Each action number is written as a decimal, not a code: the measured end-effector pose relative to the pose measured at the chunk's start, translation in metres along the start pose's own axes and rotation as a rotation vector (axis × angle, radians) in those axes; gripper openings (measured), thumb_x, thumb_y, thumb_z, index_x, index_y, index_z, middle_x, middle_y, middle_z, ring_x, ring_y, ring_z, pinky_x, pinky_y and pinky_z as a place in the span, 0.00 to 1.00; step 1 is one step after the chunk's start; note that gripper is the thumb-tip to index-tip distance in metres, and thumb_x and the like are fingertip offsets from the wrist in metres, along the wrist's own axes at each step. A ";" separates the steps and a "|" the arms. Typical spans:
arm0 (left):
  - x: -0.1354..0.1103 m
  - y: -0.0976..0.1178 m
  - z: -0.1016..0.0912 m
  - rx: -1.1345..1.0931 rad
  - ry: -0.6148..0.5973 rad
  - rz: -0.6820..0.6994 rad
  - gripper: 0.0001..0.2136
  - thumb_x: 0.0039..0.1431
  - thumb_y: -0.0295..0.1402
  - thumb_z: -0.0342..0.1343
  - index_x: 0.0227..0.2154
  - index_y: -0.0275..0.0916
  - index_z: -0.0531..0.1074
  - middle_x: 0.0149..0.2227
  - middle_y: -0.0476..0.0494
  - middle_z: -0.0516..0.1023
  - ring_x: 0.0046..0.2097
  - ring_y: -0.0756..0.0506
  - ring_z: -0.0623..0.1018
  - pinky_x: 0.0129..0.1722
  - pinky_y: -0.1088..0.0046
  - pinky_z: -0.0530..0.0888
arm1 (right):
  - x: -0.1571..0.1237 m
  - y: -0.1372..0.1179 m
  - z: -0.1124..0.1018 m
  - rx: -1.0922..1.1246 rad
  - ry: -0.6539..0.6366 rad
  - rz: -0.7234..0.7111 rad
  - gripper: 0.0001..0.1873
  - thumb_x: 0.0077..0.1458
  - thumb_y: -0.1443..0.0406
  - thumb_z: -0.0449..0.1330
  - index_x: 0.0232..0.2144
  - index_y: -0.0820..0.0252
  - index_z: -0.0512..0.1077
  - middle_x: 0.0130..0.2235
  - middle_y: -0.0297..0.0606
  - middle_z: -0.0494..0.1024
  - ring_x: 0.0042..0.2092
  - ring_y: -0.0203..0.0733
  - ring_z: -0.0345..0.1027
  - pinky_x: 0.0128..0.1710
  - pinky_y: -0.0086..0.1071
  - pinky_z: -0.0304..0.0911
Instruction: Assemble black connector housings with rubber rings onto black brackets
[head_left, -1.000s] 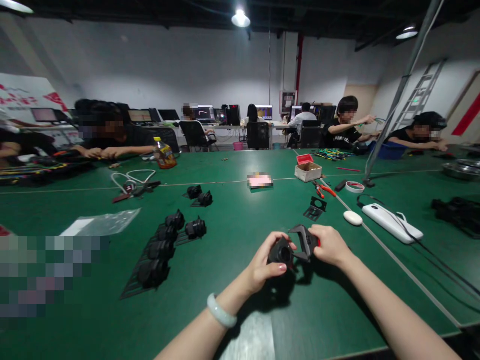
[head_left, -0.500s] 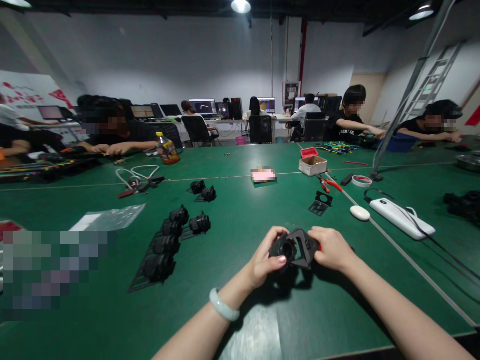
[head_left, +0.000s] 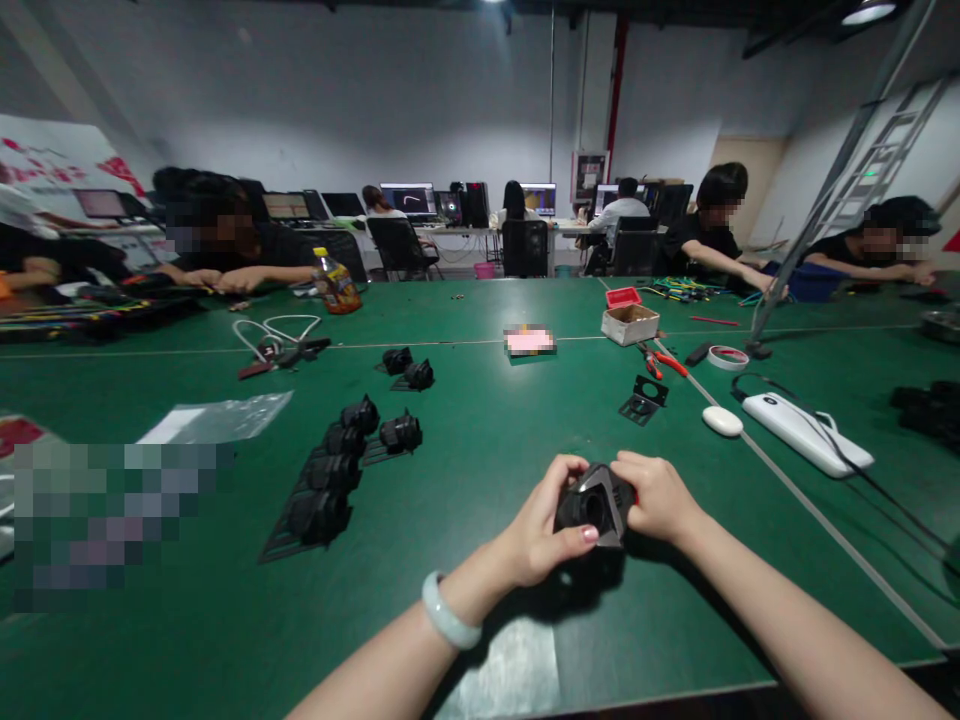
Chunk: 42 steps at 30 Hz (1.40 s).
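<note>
Both my hands hold one small black plastic assembly point(head_left: 592, 505) just above the green table point(head_left: 480, 420). It is a round black part with a flat black bracket over it. My left hand point(head_left: 544, 525) curls around the round part from the left, with a pale bangle on the wrist. My right hand point(head_left: 656, 495) grips the bracket side from the right, fingers closed on it. A row of several like black parts point(head_left: 334, 475) on flat brackets lies to the left, and a loose black bracket point(head_left: 641, 400) lies further back.
A white mouse-like object point(head_left: 722, 421), a white power strip point(head_left: 806, 433), red pliers point(head_left: 664, 362), a tape roll point(head_left: 727, 357) and a small box point(head_left: 630, 323) lie at the right. A clear bag point(head_left: 225, 415) and cables point(head_left: 274, 340) lie at the left. Other people sit at the far edges.
The bracket in my right hand has swung down onto the round part in my left hand; the two pieces are now pressed together. The view has tilted slightly down.
</note>
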<state>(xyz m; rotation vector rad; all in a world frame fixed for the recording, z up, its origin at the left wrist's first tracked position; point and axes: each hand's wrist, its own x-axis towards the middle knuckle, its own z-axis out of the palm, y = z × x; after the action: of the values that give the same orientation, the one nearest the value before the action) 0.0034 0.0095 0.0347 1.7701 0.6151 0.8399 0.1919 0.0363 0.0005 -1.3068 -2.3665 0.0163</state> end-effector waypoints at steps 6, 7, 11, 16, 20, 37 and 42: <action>-0.001 0.004 0.003 0.047 -0.011 -0.002 0.24 0.46 0.42 0.51 0.44 0.36 0.52 0.36 0.45 0.60 0.35 0.48 0.62 0.34 0.73 0.63 | -0.001 0.002 0.001 0.003 0.042 -0.038 0.02 0.38 0.69 0.51 0.19 0.61 0.63 0.22 0.33 0.62 0.23 0.32 0.54 0.22 0.25 0.45; -0.002 0.005 0.003 0.052 -0.015 0.000 0.25 0.45 0.42 0.51 0.44 0.36 0.52 0.36 0.44 0.59 0.35 0.48 0.62 0.34 0.73 0.63 | -0.001 0.003 0.000 0.001 0.051 -0.047 0.03 0.39 0.68 0.51 0.19 0.61 0.64 0.22 0.33 0.61 0.23 0.31 0.54 0.22 0.25 0.45; -0.003 0.006 0.004 0.063 -0.031 -0.005 0.27 0.44 0.42 0.52 0.45 0.36 0.51 0.37 0.44 0.59 0.36 0.47 0.62 0.34 0.72 0.63 | -0.002 0.003 0.000 -0.002 0.086 -0.078 0.06 0.43 0.66 0.50 0.19 0.61 0.64 0.22 0.33 0.61 0.22 0.31 0.52 0.22 0.25 0.45; -0.003 0.009 0.005 -0.004 -0.067 -0.022 0.26 0.45 0.42 0.51 0.45 0.37 0.50 0.36 0.44 0.60 0.34 0.48 0.63 0.32 0.73 0.63 | -0.002 0.005 0.001 -0.015 0.098 -0.091 0.07 0.44 0.65 0.51 0.19 0.61 0.65 0.22 0.33 0.60 0.22 0.31 0.52 0.22 0.25 0.45; -0.003 0.010 0.006 -0.052 -0.091 -0.020 0.25 0.46 0.42 0.51 0.45 0.37 0.50 0.36 0.44 0.61 0.34 0.48 0.63 0.32 0.74 0.63 | -0.002 0.006 0.001 -0.028 0.100 -0.106 0.07 0.43 0.65 0.51 0.19 0.61 0.65 0.22 0.32 0.60 0.21 0.30 0.51 0.22 0.25 0.45; -0.011 0.036 0.021 0.501 -0.149 -0.026 0.28 0.42 0.38 0.56 0.46 0.38 0.50 0.37 0.43 0.64 0.31 0.47 0.67 0.31 0.71 0.65 | -0.002 0.010 0.009 -0.027 0.351 -0.246 0.17 0.50 0.67 0.48 0.12 0.62 0.59 0.20 0.33 0.57 0.22 0.31 0.47 0.24 0.26 0.45; -0.011 0.035 0.019 0.500 -0.164 -0.009 0.29 0.42 0.38 0.56 0.46 0.38 0.49 0.38 0.43 0.64 0.33 0.47 0.68 0.32 0.71 0.66 | -0.003 0.012 0.010 -0.064 0.350 -0.256 0.16 0.50 0.67 0.48 0.12 0.61 0.59 0.20 0.33 0.57 0.22 0.31 0.47 0.24 0.26 0.45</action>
<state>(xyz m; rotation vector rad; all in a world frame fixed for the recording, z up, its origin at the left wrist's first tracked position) 0.0116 -0.0213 0.0608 2.2571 0.7691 0.5536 0.1990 0.0419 -0.0123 -0.9338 -2.2229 -0.3397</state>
